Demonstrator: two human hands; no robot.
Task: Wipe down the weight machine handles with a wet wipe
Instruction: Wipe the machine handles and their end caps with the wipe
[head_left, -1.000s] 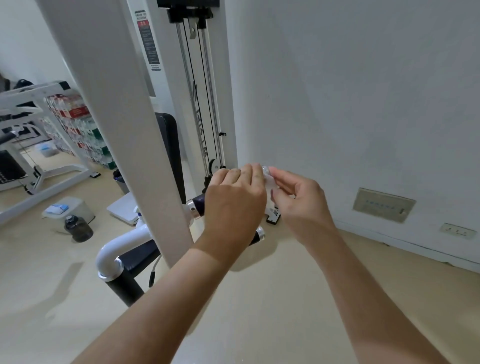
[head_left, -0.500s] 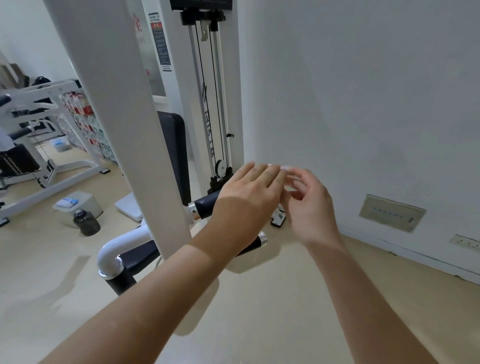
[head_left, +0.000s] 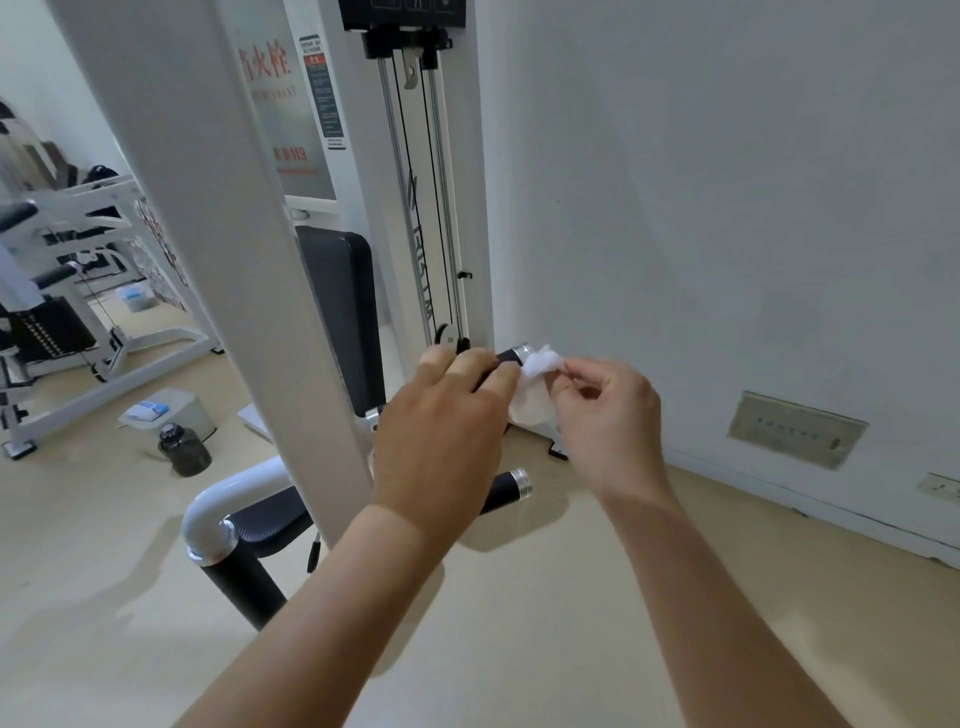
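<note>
In the middle of the frame, the left hand (head_left: 441, 431) lies over the upper handle (head_left: 511, 357), its fingers curled round the black grip just short of the silver end cap. Just right of it, the right hand (head_left: 605, 410) pinches the wipe (head_left: 540, 364) between thumb and fingertips. The white, crumpled wipe sits at the end cap and hangs down beside the left index finger. Below both hands the lower handle (head_left: 506, 491) juts right, untouched, its silver cap toward the wall (head_left: 727, 208). A white post (head_left: 223, 260) slants across the left half, with a black pad (head_left: 337, 312) behind it. At lower left a dark bottle (head_left: 184, 449) stands on the floor (head_left: 519, 623) beside a white box (head_left: 171, 410).
</note>
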